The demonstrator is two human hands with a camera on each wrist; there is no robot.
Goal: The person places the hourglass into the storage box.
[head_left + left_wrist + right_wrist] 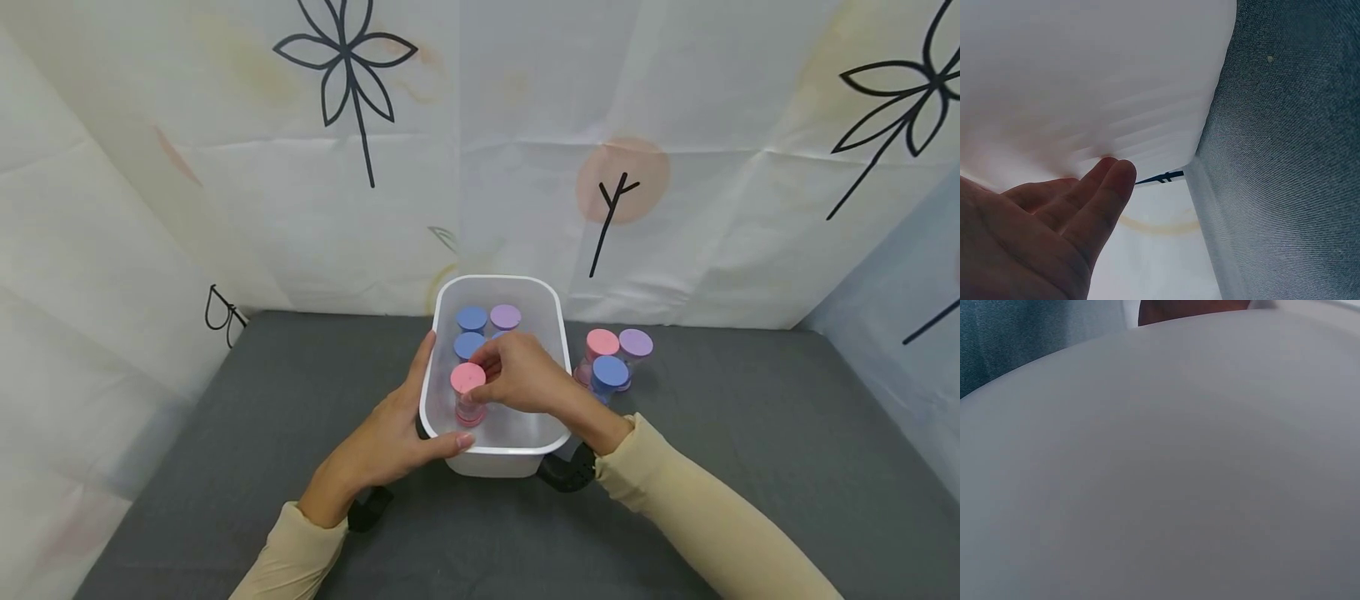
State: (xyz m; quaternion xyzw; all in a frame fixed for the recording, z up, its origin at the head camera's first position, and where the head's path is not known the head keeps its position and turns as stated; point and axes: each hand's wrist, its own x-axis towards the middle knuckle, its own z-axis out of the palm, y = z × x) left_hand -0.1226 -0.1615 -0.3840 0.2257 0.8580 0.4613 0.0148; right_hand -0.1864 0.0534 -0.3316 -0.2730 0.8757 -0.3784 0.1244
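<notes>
A white plastic bin stands on the dark grey cloth. My right hand reaches over its right side and pinches a small clear jar with a pink lid, upright inside near the front left. Behind this jar are blue-lidded jars and a purple-lidded jar, some partly hidden by the right hand. My left hand rests against the bin's left side, its fingers straight along the outer wall and its thumb at the front rim. In the left wrist view, straight fingers touch the white wall.
Just right of the bin stand a pink-lidded jar, a purple-lidded jar and a blue-lidded jar, close together. A white patterned curtain hangs behind the grey tabletop. The bin's pale wall fills most of the right wrist view.
</notes>
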